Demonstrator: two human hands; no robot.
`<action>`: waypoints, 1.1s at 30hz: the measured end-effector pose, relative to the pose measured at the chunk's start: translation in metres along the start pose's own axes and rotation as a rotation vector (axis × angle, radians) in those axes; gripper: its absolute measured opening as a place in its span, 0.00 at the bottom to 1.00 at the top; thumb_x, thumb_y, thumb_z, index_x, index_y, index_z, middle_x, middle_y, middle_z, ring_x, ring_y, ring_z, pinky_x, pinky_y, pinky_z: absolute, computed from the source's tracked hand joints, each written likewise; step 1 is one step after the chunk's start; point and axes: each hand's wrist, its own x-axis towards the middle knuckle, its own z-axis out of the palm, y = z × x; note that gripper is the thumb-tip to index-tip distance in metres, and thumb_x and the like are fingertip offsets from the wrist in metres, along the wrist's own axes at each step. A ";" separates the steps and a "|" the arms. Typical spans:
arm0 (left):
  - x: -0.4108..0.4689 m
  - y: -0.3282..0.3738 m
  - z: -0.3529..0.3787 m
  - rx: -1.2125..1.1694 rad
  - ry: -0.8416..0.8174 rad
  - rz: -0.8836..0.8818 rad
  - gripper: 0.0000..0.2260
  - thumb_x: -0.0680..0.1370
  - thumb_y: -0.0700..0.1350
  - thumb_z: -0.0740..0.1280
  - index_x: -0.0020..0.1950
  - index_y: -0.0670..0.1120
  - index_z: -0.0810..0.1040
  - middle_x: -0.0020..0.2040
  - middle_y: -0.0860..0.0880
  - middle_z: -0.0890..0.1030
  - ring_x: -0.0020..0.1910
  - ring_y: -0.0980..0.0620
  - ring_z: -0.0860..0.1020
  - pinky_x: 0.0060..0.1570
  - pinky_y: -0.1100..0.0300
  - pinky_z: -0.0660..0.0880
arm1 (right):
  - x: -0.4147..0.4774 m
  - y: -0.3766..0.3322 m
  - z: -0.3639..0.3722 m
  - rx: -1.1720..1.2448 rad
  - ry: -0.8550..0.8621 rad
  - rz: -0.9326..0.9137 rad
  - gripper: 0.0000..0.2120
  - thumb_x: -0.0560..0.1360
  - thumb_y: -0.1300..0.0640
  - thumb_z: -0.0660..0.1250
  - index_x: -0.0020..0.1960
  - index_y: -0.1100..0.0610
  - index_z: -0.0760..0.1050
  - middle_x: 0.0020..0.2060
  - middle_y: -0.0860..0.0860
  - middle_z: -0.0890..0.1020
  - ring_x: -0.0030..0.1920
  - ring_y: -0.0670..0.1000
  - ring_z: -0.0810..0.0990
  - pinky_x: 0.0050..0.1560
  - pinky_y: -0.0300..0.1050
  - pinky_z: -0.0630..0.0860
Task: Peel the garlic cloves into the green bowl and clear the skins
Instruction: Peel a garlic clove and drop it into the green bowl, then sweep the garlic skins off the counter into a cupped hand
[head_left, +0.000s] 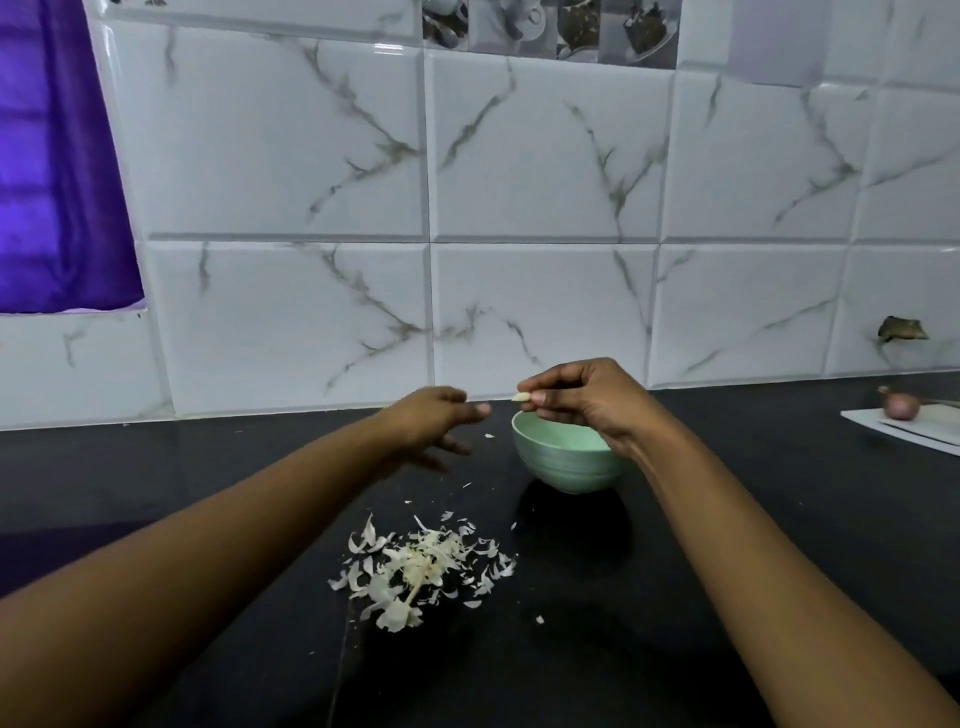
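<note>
right hand (587, 400) pinches garlic clove (521, 397) above green bowl (566, 462) | left hand (436, 421) loose, holding nothing

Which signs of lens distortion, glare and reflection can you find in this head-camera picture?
Head view: wide-angle bending curves the grout lines of the tiled wall and the back edge of the black counter; glare streaks the wall's top tiles; the green bowl mirrors darkly in that counter; a purple curtain glows at far left.
</note>
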 end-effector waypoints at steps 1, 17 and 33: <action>0.009 0.010 0.010 -0.015 -0.005 -0.029 0.21 0.78 0.50 0.66 0.69 0.46 0.68 0.69 0.47 0.70 0.46 0.47 0.81 0.46 0.52 0.77 | 0.001 0.001 -0.005 -0.051 0.026 -0.001 0.06 0.72 0.72 0.67 0.47 0.66 0.80 0.33 0.51 0.84 0.35 0.44 0.83 0.40 0.33 0.80; 0.029 -0.020 0.067 -0.048 0.024 -0.014 0.11 0.78 0.35 0.59 0.59 0.43 0.66 0.44 0.37 0.80 0.25 0.48 0.79 0.27 0.56 0.79 | 0.012 0.012 -0.042 -0.532 0.042 0.053 0.14 0.70 0.74 0.65 0.43 0.57 0.80 0.41 0.55 0.82 0.42 0.50 0.79 0.40 0.40 0.77; -0.007 -0.040 -0.037 0.548 0.178 0.205 0.15 0.82 0.48 0.59 0.64 0.42 0.75 0.61 0.42 0.79 0.57 0.45 0.78 0.55 0.56 0.72 | -0.022 0.018 0.067 -0.541 -0.289 -0.077 0.15 0.78 0.68 0.55 0.54 0.57 0.79 0.54 0.54 0.82 0.54 0.49 0.80 0.60 0.45 0.74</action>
